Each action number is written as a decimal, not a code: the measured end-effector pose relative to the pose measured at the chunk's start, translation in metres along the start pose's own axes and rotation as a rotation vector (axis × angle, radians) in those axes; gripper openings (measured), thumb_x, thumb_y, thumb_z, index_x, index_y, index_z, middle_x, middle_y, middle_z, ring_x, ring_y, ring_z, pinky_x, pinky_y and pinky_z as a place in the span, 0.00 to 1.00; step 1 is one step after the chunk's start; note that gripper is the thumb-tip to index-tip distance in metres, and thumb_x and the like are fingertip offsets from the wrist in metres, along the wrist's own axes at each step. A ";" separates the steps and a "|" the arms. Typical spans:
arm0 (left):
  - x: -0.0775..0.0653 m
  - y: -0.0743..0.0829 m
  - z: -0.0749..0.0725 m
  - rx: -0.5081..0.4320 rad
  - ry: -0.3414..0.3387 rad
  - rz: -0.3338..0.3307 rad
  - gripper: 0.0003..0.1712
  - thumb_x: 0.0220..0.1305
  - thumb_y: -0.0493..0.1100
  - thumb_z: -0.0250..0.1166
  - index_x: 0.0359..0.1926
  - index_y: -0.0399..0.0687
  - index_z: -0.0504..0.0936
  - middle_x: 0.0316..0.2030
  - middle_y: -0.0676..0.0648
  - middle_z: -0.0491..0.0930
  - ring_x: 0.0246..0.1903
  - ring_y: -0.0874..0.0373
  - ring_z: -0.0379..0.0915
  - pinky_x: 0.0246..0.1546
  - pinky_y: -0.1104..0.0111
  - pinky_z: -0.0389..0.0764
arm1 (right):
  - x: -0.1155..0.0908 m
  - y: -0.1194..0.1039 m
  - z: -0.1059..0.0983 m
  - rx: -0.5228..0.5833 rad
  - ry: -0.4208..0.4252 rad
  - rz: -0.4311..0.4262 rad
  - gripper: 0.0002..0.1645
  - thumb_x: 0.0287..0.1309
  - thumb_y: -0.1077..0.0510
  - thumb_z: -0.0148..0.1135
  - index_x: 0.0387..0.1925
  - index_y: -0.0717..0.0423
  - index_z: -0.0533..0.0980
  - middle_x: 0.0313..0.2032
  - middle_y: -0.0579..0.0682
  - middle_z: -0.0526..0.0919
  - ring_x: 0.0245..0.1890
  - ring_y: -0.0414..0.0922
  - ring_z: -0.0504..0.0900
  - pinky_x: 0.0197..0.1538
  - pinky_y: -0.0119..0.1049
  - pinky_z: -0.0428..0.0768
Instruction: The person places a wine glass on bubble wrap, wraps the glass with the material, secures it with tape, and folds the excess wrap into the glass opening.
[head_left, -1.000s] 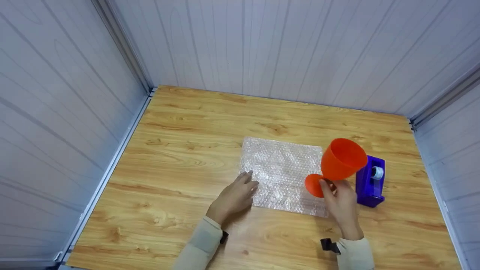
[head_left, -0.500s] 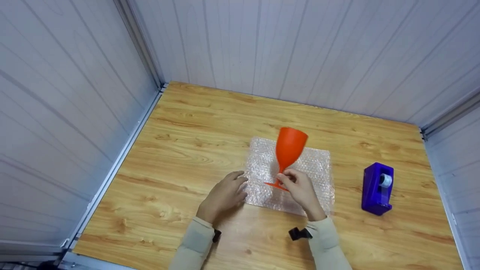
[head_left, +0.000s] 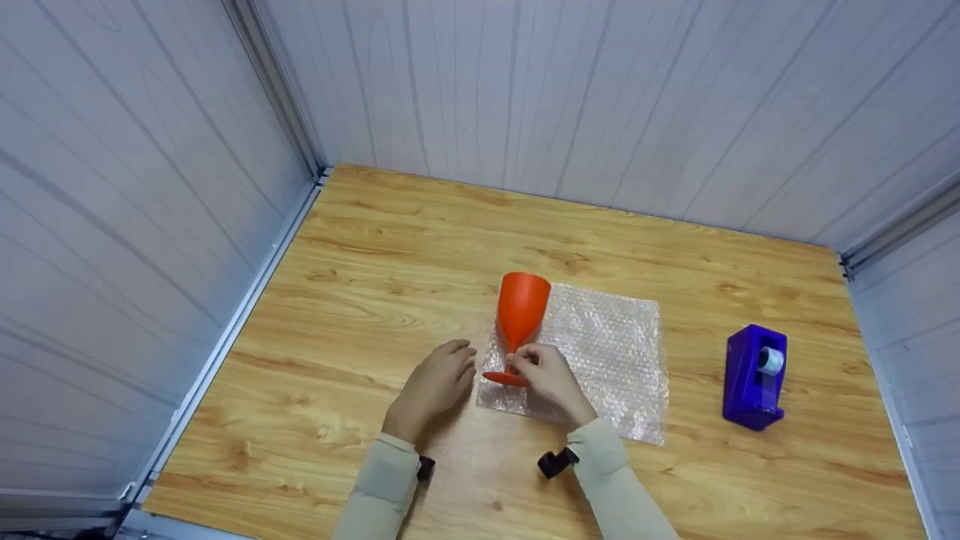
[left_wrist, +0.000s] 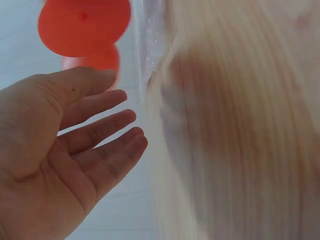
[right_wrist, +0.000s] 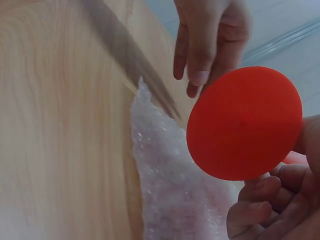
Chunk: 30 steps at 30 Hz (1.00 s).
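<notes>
My right hand pinches the stem of an orange goblet between thumb and fingers. The goblet is tilted, its cup pointing away from me, over the left part of a bubble wrap sheet. Whether it touches the sheet I cannot tell. In the right wrist view the round foot of the goblet faces the camera and hides part of the right hand. Just left of the sheet is my left hand, holding nothing. The left wrist view shows its fingers loosely extended, the goblet's foot beyond the thumb.
To the right of the sheet, a purple tape dispenser with a roll of tape stands on the wooden table. Pale panel walls enclose the table at the back and both sides.
The right hand has carried the goblet leftward from beside the tape dispenser to the sheet's left part, tipping its cup away from me. The left hand has drawn back slightly from the sheet's edge.
</notes>
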<state>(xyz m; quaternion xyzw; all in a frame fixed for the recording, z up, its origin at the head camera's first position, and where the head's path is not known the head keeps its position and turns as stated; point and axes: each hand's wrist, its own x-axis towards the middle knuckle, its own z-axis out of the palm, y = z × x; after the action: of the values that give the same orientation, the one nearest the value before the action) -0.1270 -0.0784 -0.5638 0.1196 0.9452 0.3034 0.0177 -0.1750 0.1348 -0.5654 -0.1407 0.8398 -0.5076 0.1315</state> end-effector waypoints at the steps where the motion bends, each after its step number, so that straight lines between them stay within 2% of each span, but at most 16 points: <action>1: 0.002 -0.001 0.000 0.000 -0.001 -0.009 0.19 0.72 0.39 0.60 0.58 0.33 0.80 0.62 0.36 0.74 0.62 0.41 0.69 0.64 0.52 0.69 | 0.001 0.001 0.002 0.002 -0.003 0.004 0.10 0.66 0.59 0.64 0.30 0.61 0.83 0.25 0.44 0.78 0.28 0.41 0.74 0.35 0.34 0.73; 9: 0.018 -0.003 0.000 -0.047 0.012 -0.056 0.20 0.75 0.44 0.57 0.58 0.33 0.80 0.59 0.38 0.76 0.61 0.43 0.71 0.64 0.53 0.69 | 0.004 0.009 0.009 0.050 0.001 0.028 0.11 0.65 0.60 0.63 0.29 0.62 0.83 0.23 0.43 0.76 0.27 0.41 0.72 0.35 0.35 0.71; 15: 0.044 -0.003 -0.001 -0.163 -0.030 -0.159 0.30 0.77 0.55 0.53 0.63 0.33 0.75 0.57 0.38 0.78 0.57 0.44 0.74 0.60 0.53 0.73 | 0.005 0.011 0.010 0.073 -0.016 0.041 0.10 0.65 0.60 0.63 0.31 0.62 0.84 0.24 0.44 0.77 0.29 0.41 0.72 0.36 0.34 0.71; 19: 0.064 -0.001 0.000 -0.207 -0.074 -0.198 0.34 0.78 0.61 0.46 0.56 0.33 0.78 0.46 0.39 0.81 0.47 0.45 0.78 0.53 0.52 0.77 | 0.006 0.012 0.009 0.072 -0.031 0.049 0.10 0.66 0.60 0.63 0.32 0.63 0.84 0.26 0.45 0.80 0.30 0.41 0.73 0.37 0.34 0.72; 23: 0.080 0.001 0.002 -0.231 -0.085 -0.236 0.34 0.77 0.64 0.45 0.44 0.37 0.79 0.32 0.43 0.76 0.33 0.48 0.73 0.38 0.56 0.77 | 0.006 0.014 0.009 0.074 -0.041 0.057 0.10 0.67 0.59 0.63 0.33 0.63 0.84 0.28 0.46 0.81 0.30 0.42 0.73 0.36 0.35 0.73; 27: 0.089 0.004 0.006 -0.245 -0.068 -0.267 0.32 0.75 0.65 0.48 0.38 0.39 0.77 0.26 0.46 0.72 0.26 0.51 0.69 0.29 0.61 0.73 | 0.007 0.015 0.009 0.095 -0.043 0.075 0.11 0.66 0.59 0.64 0.34 0.63 0.84 0.28 0.46 0.81 0.30 0.41 0.73 0.37 0.35 0.72; 30: 0.093 0.007 0.008 -0.260 -0.060 -0.273 0.32 0.74 0.66 0.49 0.37 0.40 0.77 0.25 0.47 0.72 0.25 0.53 0.69 0.27 0.63 0.71 | 0.007 0.016 0.008 0.107 -0.040 0.073 0.11 0.66 0.59 0.63 0.35 0.64 0.84 0.28 0.46 0.81 0.30 0.41 0.73 0.37 0.34 0.73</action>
<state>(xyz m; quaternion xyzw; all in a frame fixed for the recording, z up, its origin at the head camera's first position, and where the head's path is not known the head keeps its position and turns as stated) -0.2151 -0.0462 -0.5626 -0.0044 0.9045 0.4140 0.1020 -0.1805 0.1329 -0.5834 -0.1128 0.8133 -0.5436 0.1740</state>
